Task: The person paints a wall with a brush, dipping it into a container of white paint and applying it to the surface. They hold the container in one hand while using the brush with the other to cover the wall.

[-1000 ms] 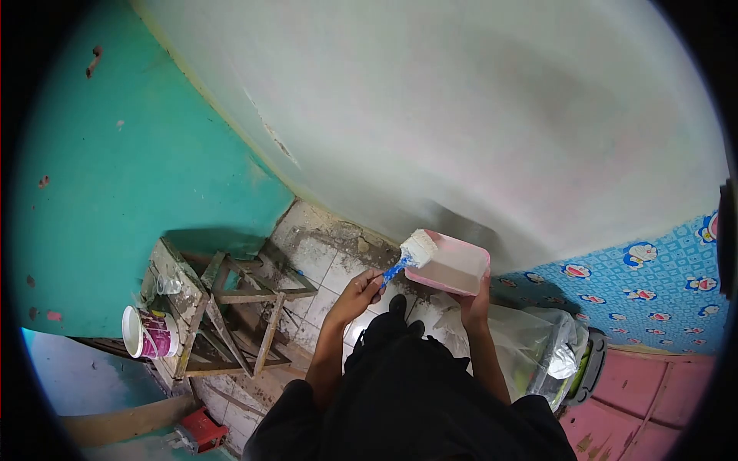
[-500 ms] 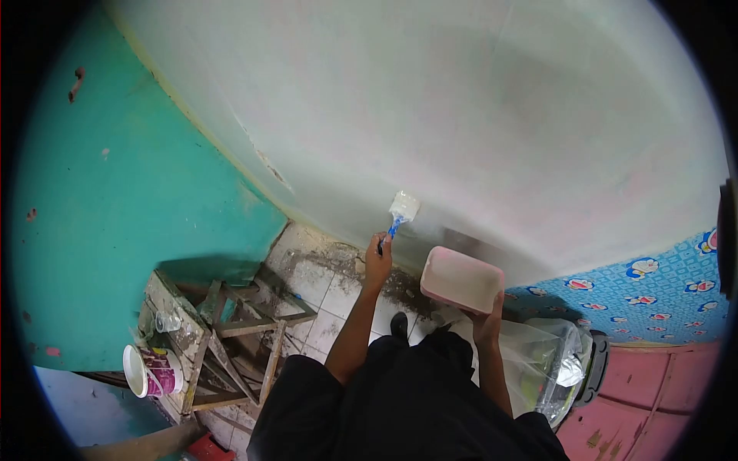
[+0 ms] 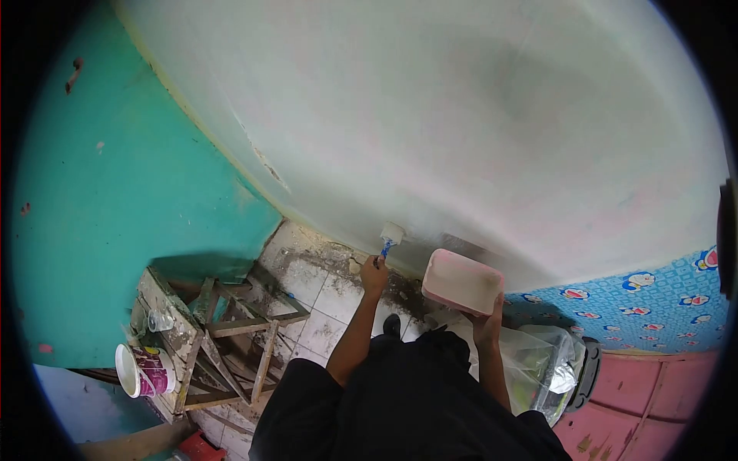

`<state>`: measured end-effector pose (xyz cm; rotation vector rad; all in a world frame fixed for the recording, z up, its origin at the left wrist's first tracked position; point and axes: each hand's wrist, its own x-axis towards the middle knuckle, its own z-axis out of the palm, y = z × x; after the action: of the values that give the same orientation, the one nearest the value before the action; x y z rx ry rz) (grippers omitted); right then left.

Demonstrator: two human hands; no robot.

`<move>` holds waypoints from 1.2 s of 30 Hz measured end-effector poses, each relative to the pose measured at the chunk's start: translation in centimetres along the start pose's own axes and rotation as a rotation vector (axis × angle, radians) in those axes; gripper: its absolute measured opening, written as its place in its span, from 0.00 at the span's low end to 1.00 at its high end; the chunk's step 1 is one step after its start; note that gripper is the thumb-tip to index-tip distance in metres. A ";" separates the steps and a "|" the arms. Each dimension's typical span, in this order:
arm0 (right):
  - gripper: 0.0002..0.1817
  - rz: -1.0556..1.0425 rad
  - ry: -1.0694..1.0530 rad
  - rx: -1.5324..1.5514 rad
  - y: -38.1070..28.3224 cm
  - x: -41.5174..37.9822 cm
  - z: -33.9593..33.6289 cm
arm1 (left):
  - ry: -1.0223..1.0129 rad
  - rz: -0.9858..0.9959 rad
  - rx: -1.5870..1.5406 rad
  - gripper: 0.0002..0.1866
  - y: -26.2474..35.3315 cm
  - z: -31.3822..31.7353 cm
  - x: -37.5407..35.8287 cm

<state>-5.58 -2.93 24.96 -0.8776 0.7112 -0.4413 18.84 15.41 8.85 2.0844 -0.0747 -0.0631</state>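
My left hand (image 3: 374, 275) is closed round the blue handle of a paintbrush (image 3: 393, 232). The brush's wide, whitish head is against the lower part of the pale wall (image 3: 461, 115), or very close to it. My right hand (image 3: 487, 326) grips a pinkish rectangular paint tray (image 3: 463, 283) by its near right corner. The tray is held out in front of the wall, and its inside looks pale and coated.
A worn wooden stand (image 3: 188, 330) on the left bears a white and purple paint bucket (image 3: 157, 372) and a clear plastic cup (image 3: 160, 320). Plastic sheeting (image 3: 530, 357) covers things on the right, near pink panels (image 3: 615, 399). Dirty white tiles (image 3: 323, 330) lie below.
My left hand has brought the paintbrush down the wall and slightly left. The tray in my right hand has barely moved. The view has shifted a little.
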 end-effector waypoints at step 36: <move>0.37 0.021 0.082 -0.050 2.1 -2.2 -2.3 | -0.008 0.014 -0.102 0.14 0.9 0.7 -2.4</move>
<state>-8.61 -1.55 23.09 -0.9021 0.8088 -0.4449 16.35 14.51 9.35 1.9819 -0.0892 -0.0651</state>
